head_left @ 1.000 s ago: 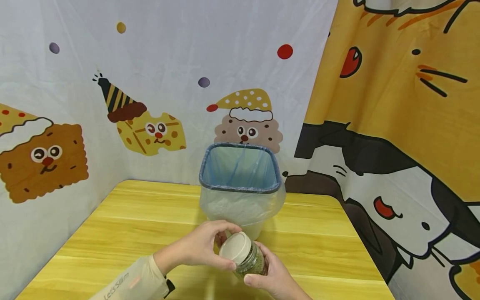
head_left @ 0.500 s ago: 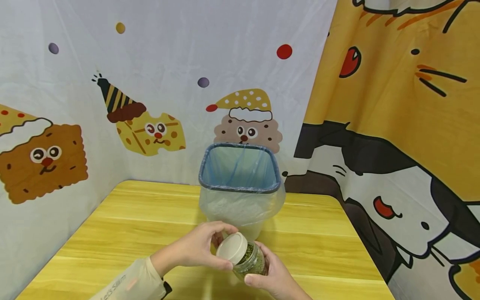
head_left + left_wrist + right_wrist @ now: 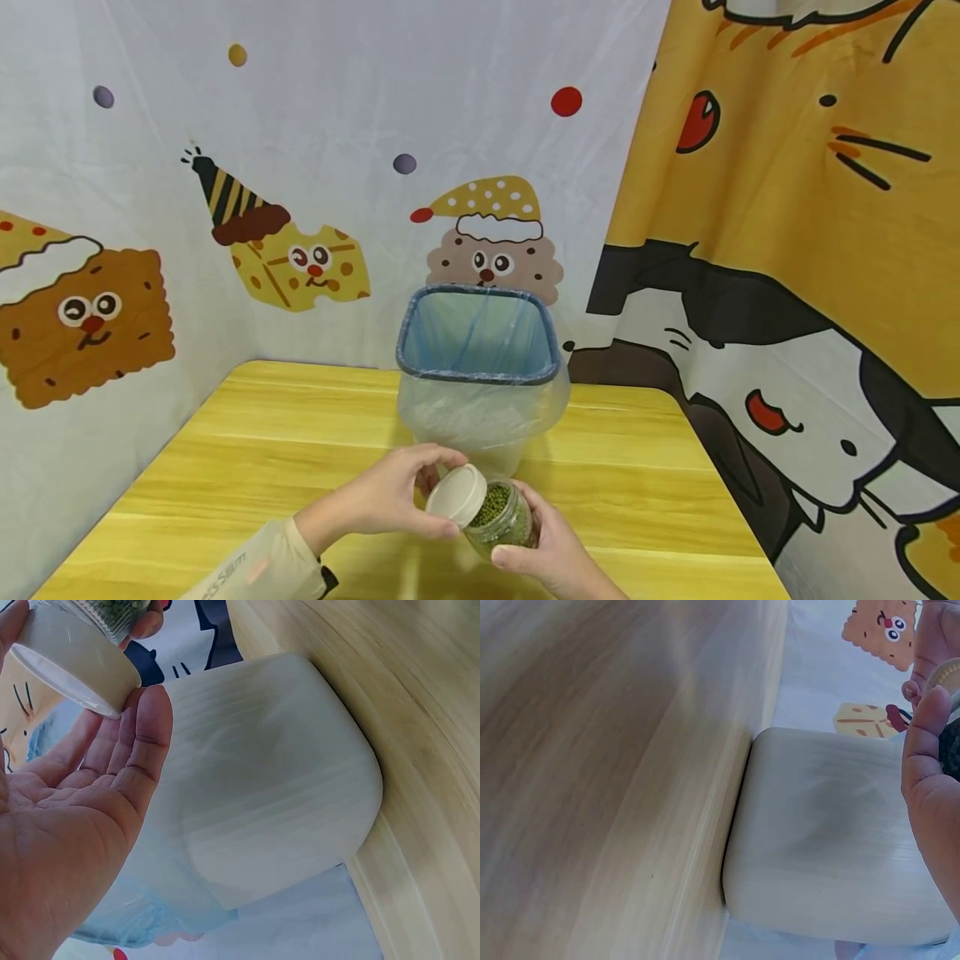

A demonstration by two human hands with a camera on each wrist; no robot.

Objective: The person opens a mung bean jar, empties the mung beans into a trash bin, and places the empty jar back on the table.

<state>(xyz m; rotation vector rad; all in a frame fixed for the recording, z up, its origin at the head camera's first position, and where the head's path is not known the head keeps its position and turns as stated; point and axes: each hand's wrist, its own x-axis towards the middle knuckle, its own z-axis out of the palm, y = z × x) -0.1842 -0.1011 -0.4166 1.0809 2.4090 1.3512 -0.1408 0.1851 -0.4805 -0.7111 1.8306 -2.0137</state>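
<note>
In the head view my left hand (image 3: 386, 496) pinches a cream round lid (image 3: 457, 495) between thumb and fingers. The lid is tilted at the mouth of a clear jar (image 3: 510, 527), off to its left; whether the two touch I cannot tell. Small green beans (image 3: 492, 505) show inside the jar. My right hand (image 3: 553, 546) grips the jar from the right, leaning it to the left. The left wrist view has the lid (image 3: 75, 656) at the fingertips, its hollow underside partly showing. The right wrist view catches only part of the right hand (image 3: 932, 761) at its edge.
A bin (image 3: 502, 457) with a blue-rimmed opening and a clear plastic liner (image 3: 480, 412) stands just beyond the hands on the wood-grain table (image 3: 300, 433). A printed cloth (image 3: 315, 108) hangs behind and a cartoon curtain (image 3: 750, 200) on the right.
The lid has come off the jar's mouth and moved left with my left hand, uncovering the green beans. My right hand keeps hold of the jar almost in place.
</note>
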